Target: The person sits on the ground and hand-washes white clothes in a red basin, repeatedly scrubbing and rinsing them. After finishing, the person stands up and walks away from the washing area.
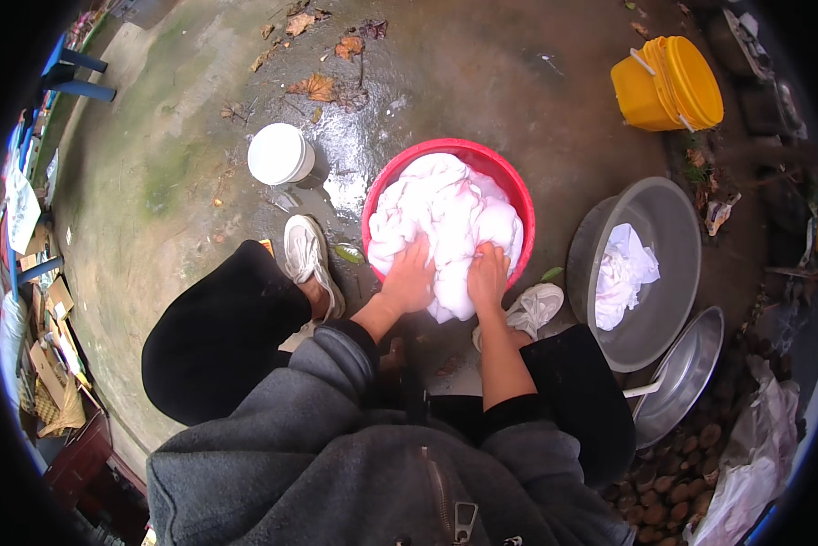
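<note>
A red plastic basin (530, 205) stands on the wet ground before me, heaped with wet white cloth (439, 198). Part of the cloth hangs over the near rim between my hands. My left hand (409, 276) lies on the cloth at the near left, its fingers pointing away from me. My right hand (489, 273) grips a bunched fold of the cloth at the near right, fingers curled. Further right, a large grey basin (661, 341) holds a crumpled white cloth (624, 273).
A white bucket (280, 154) stands left of the red basin. At the upper right is a yellow lidded bucket (668, 85). A metal basin (682, 382) leans by the grey one, near stacked logs (675, 484). Cardboard (57, 368) lies at far left.
</note>
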The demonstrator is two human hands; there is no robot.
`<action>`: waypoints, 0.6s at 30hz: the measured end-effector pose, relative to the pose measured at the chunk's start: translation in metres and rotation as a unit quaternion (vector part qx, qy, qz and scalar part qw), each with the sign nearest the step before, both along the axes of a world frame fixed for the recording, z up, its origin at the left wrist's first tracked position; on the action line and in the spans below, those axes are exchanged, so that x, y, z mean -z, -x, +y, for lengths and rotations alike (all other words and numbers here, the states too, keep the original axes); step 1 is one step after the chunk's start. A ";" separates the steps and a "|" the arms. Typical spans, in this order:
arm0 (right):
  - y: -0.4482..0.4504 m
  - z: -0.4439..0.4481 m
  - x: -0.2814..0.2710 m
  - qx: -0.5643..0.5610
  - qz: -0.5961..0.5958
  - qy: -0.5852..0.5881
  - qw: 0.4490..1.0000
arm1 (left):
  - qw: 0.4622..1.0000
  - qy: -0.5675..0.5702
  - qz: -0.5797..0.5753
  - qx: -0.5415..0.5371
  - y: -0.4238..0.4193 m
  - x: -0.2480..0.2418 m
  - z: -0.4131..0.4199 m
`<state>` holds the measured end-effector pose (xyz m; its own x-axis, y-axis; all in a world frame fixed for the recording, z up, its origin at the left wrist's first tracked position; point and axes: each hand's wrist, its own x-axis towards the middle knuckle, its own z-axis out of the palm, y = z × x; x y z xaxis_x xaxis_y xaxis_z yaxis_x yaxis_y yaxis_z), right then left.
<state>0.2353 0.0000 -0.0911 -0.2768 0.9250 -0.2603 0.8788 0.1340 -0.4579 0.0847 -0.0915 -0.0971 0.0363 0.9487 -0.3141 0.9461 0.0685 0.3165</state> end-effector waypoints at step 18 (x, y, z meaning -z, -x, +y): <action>0.084 0.158 0.037 -0.019 0.004 0.158 0.987 | 0.925 -0.109 -0.269 -0.246 -0.009 -0.021 -0.013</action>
